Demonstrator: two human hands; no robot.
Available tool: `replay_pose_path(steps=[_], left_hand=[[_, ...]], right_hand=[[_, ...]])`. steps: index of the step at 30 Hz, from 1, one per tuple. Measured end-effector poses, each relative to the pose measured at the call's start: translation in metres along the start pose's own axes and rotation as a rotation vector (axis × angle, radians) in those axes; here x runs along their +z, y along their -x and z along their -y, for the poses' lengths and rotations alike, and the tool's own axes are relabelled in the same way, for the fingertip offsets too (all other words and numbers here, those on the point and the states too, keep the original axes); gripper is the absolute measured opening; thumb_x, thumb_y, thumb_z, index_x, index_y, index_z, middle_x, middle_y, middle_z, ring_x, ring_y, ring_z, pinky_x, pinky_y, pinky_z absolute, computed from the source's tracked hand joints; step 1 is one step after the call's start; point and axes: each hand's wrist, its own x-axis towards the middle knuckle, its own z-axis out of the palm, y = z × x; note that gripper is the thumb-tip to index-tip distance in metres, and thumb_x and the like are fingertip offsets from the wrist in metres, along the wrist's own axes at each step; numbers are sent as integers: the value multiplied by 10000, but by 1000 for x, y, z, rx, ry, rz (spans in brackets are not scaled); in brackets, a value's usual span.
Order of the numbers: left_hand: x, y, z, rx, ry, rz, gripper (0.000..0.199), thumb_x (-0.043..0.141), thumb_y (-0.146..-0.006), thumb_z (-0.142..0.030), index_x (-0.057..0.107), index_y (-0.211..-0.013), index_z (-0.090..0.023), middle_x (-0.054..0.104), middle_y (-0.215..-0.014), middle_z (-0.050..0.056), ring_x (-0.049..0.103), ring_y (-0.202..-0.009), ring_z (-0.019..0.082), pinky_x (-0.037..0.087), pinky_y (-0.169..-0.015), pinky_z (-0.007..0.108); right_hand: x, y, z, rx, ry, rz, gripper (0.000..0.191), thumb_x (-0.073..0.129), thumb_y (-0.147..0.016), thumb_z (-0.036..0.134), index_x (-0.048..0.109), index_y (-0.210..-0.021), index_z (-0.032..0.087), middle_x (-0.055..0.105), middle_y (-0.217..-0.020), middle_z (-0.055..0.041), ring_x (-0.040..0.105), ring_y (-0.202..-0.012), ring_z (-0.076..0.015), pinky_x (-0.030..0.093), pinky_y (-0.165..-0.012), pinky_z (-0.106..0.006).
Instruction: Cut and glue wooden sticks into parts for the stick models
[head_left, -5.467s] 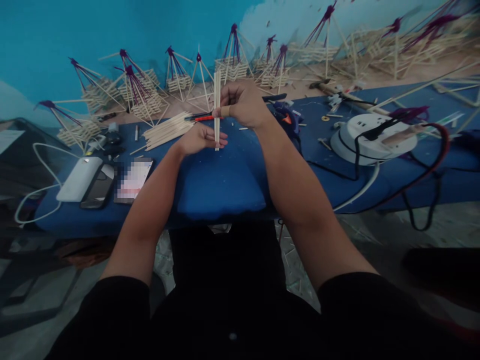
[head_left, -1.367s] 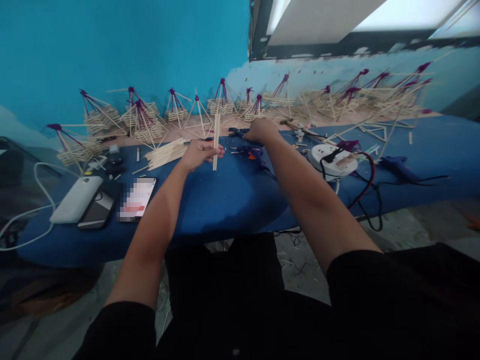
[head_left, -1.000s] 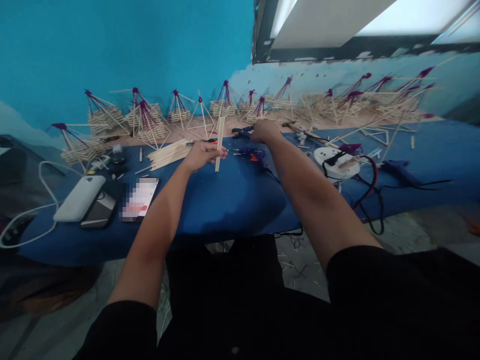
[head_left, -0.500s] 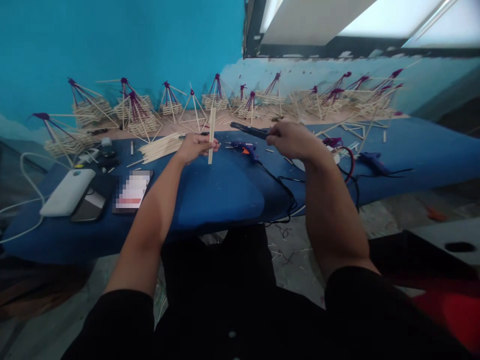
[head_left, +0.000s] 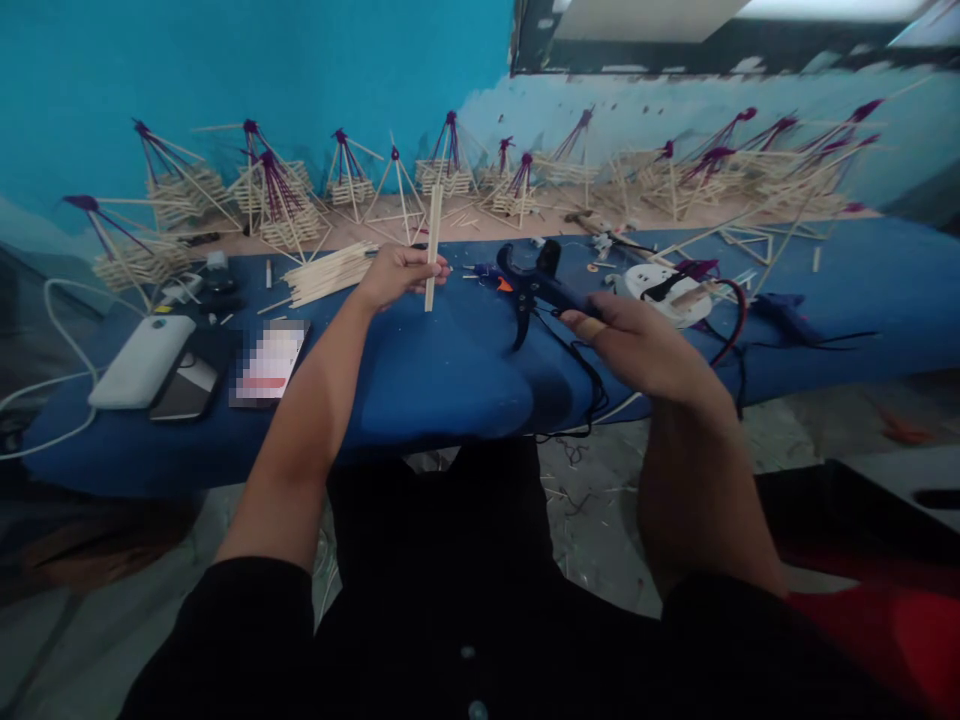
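Note:
My left hand point(head_left: 397, 277) is closed around a small bundle of thin wooden sticks point(head_left: 434, 225), held upright above the blue table. In my right hand point(head_left: 634, 338) is the handle of a dark hand cutter point(head_left: 534, 287), its hooked jaws apart and pointing left. The jaws stand clear of the sticks, to their right. Partly hidden behind the cutter lies a blue glue gun point(head_left: 487, 273) with an orange trigger. To the left of my left hand lies a pile of loose wooden sticks point(head_left: 330, 275).
Several stick frames point(head_left: 281, 210) with purple thread line the wall. Phones and a white power bank point(head_left: 142, 362) lie left on the blue table point(head_left: 420, 390). A white roll point(head_left: 664, 295) and a second glue gun point(head_left: 786, 315) lie right. Black cables hang over the front edge.
My right hand has come nearer and lower, turning the cutter so its spread jaws now show. My left hand still holds the sticks upright. The view has tilted down slightly.

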Motion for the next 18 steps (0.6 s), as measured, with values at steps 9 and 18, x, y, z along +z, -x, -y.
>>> replay_pose_path(steps=[9,18], left_hand=[[-1,-1,2,6,-17,-3,277,943,-841,-305,871,-1054,-144,896,-1102,134,873,-1104,265,670,-871,298],[1,1,-3,-41,-8,-10,225,884,-862,-216,872,-1076,-149,890,-1145,132,875,-1092,273,689,-943,371]], right_hand=[[37,-13,9,196,-285,157,357,775,-913,578,644,-967,250,530,-690,-3,513,-650,-211,438,-617,-370],[55,-41,-12,114,-372,233,374,821,-870,538,613,-836,230,586,-803,-13,505,-740,-181,482,-734,-375]])
